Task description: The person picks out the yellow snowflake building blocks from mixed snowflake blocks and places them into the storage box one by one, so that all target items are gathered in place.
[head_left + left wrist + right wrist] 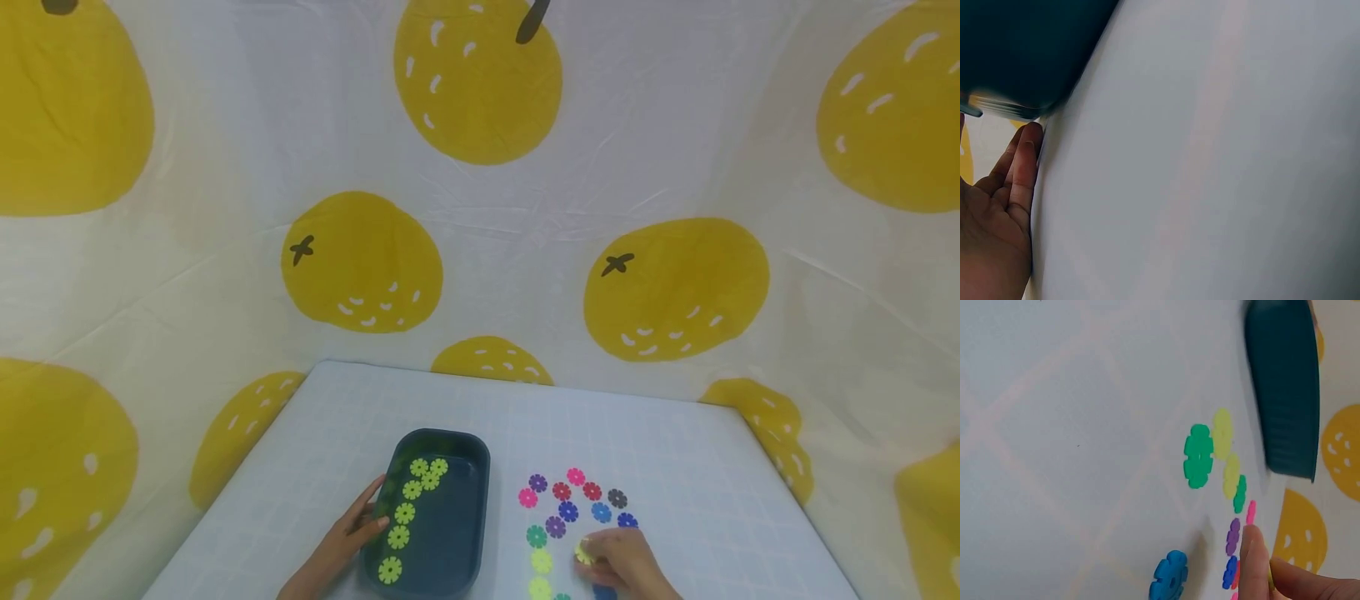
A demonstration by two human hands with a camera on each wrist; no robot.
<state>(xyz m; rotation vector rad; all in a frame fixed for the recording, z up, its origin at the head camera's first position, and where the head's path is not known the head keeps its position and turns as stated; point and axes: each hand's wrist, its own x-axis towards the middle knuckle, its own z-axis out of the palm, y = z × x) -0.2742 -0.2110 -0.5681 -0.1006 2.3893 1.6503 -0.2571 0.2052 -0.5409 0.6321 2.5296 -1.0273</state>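
A dark teal tray [448,533] stands on the table with several yellow-green notched discs [405,512] along its left side. My left hand [345,533] holds the tray's left edge, thumb over the rim and the other fingers outside. In the left wrist view, some fingers [1024,169] of that hand lie straight beside the tray's end. Right of the tray, my right hand [618,558] pinches a yellow-green notched disc [582,551] between thumb and fingertips, over the loose discs. Only a sliver of that disc shows in the right wrist view, mostly hidden by the fingers [1254,562].
Loose discs in several colours lie right of the tray: two yellow-green ones [542,561], a green one [536,536], pink [528,497], purple [555,527], blue [602,512] and black [617,498]. A white cloth with yellow fruit prints [360,262] hangs behind the table.
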